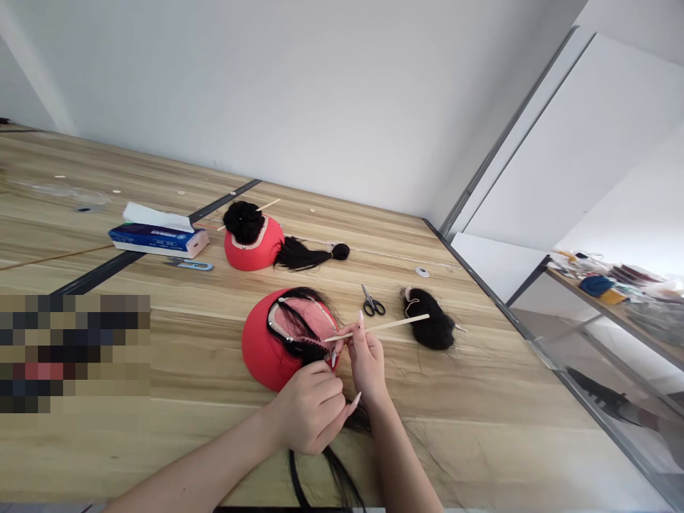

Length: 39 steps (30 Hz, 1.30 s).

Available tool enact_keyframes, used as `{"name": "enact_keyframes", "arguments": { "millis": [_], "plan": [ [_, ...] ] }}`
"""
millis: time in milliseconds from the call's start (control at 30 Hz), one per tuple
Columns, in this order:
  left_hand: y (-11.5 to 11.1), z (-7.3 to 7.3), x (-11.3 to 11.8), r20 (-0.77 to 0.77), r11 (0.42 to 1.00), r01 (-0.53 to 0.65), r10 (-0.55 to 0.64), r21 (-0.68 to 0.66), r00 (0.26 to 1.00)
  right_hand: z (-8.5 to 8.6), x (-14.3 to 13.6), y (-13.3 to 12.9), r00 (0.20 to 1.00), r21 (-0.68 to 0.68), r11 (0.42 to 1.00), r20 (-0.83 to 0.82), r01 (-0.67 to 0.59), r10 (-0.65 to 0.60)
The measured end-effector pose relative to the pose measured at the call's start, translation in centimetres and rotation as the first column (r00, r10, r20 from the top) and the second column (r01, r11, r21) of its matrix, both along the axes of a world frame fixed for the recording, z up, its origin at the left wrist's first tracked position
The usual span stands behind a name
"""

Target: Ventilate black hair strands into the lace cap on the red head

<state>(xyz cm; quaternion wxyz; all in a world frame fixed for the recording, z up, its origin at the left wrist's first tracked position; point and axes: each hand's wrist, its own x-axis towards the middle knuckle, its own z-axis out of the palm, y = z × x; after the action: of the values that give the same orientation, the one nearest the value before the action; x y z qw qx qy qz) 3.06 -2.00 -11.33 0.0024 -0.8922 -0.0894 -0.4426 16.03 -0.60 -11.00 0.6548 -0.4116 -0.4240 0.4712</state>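
Observation:
In front of me a red dome-shaped wig block (261,342) carries a pale mesh cap (304,318) fixed with pins along its rim. Black hair (307,350) lies over the cap's near edge. My right hand (368,360) pinches a thin wooden-handled needle (398,325), its tip end at the cap's edge and too small to make out. Close beside it, my left hand (313,406) is closed on a strand of black hair (342,477), with loose lengths hanging below toward the table's front edge.
Behind stands a second red block (254,249) topped with bundled hair, a ponytail (304,254) beside it. Scissors (372,302) and a black hairpiece (432,320) lie to the right. Blue thread snips (189,264) and a tissue box (157,239) sit left. Shelving (603,299) stands far right.

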Motion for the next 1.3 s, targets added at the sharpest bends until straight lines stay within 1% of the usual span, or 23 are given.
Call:
{"name": "enact_keyframes", "arguments": {
  "millis": [100,333,400,500,567,633,700,733,767,800,833,867,900,933,967,1000,1033,1067,1100,1133,1167,1233,1300],
  "plan": [
    [0.0,0.0,-0.1,0.02,1.0,0.013,-0.013,-0.001,1.0,0.1,0.0,0.0,1.0,-0.003,1.0,-0.001,0.001,-0.001],
    [0.0,0.1,-0.5,0.022,1.0,0.006,-0.006,-0.014,1.0,1.1,0.0,-0.5,0.996,0.011,1.0,0.086,-0.024,0.023],
    [-0.3,0.6,-0.6,0.041,0.999,0.026,-0.024,-0.041,0.999,1.3,-0.1,-0.7,0.996,0.003,0.999,0.085,-0.033,0.033],
    [-1.2,2.0,-1.3,0.151,0.996,0.033,-0.019,-0.088,0.988,1.4,-0.2,-0.8,0.996,-0.015,1.0,0.09,-0.02,0.021],
    [-2.1,3.0,-2.3,0.242,0.989,-0.001,0.037,-0.147,0.969,1.5,-0.3,-0.9,0.995,-0.006,1.0,0.1,-0.011,0.012],
    [-2.8,3.9,-3.4,0.349,0.961,-0.029,0.128,-0.274,0.928,1.6,-0.4,-0.9,0.994,0.016,1.0,0.111,-0.016,0.014],
    [-3.1,4.9,-4.7,0.489,0.865,0.017,0.268,-0.502,0.83,1.6,-0.4,-1.0,0.993,0.031,0.999,0.116,-0.024,0.02],
    [-3.1,5.4,-5.3,0.547,0.785,0.103,0.325,-0.611,0.772,1.6,-0.4,-1.0,0.993,0.036,0.999,0.117,-0.026,0.022],
    [-3.0,6.0,-5.9,0.588,0.683,0.217,0.372,-0.698,0.718,1.6,-0.4,-1.0,0.993,0.038,0.999,0.118,-0.026,0.022],
    [-2.8,6.6,-6.5,0.606,0.559,0.333,0.421,-0.76,0.676,1.7,-0.4,-1.0,0.993,0.038,0.999,0.117,-0.027,0.022],
    [-2.5,7.1,-7.1,0.597,0.451,0.408,0.45,-0.794,0.663,1.7,-0.5,-1.0,0.993,0.036,0.999,0.115,-0.028,0.024],
    [-2.3,7.5,-7.6,0.574,0.381,0.432,0.471,-0.817,0.67,1.7,-0.5,-1.0,0.993,0.032,0.999,0.111,-0.027,0.024],
    [-2.1,7.9,-8.0,0.538,0.35,0.412,0.475,-0.841,0.696,1.7,-0.5,-1.0,0.994,0.028,0.999,0.108,-0.023,0.019],
    [-1.9,8.1,-8.3,0.494,0.368,0.347,0.469,-0.863,0.732,1.7,-0.5,-1.1,0.994,0.026,1.0,0.106,-0.013,0.01],
    [-1.8,8.2,-8.4,0.436,0.426,0.239,0.457,-0.873,0.775,1.7,-0.5,-1.1,0.994,0.026,1.0,0.105,0.004,-0.007],
    [-1.7,8.2,-8.4,0.365,0.514,0.1,0.446,-0.852,0.817,1.7,-0.5,-1.1,0.994,0.028,0.999,0.107,0.026,-0.028],
    [-1.7,8.1,-8.3,0.282,0.614,-0.056,0.439,-0.788,0.853,1.6,-0.5,-1.1,0.993,0.03,0.998,0.109,0.048,-0.051],
    [-1.6,7.9,-8.1,0.187,0.705,-0.207,0.438,-0.678,0.88,1.6,-0.5,-1.0,0.992,0.032,0.998,0.107,0.063,-0.066],
    [-1.6,7.6,-7.7,0.086,0.776,-0.339,0.448,-0.531,0.89,1.5,-0.5,-1.0,0.993,0.034,0.997,0.1,0.066,-0.069],
    [-1.5,7.3,-7.3,-0.012,0.823,-0.439,0.467,-0.361,0.884,1.4,-0.5,-1.0,0.994,0.033,0.998,0.088,0.058,-0.061],
    [-1.4,7.0,-6.9,-0.102,0.842,-0.504,0.494,-0.192,0.864,1.3,-0.4,-0.9,0.996,0.031,0.999,0.074,0.045,-0.047],
    [-1.1,6.3,-6.0,-0.239,0.826,-0.558,0.559,0.081,0.794,1.0,-0.4,-0.7,0.999,0.019,0.999,0.043,0.027,-0.028],
    [-0.7,5.8,-5.2,-0.32,0.804,-0.547,0.595,0.232,0.738,0.8,-0.3,-0.6,0.999,0.004,1.0,0.02,0.027,-0.027]
  ]
}}
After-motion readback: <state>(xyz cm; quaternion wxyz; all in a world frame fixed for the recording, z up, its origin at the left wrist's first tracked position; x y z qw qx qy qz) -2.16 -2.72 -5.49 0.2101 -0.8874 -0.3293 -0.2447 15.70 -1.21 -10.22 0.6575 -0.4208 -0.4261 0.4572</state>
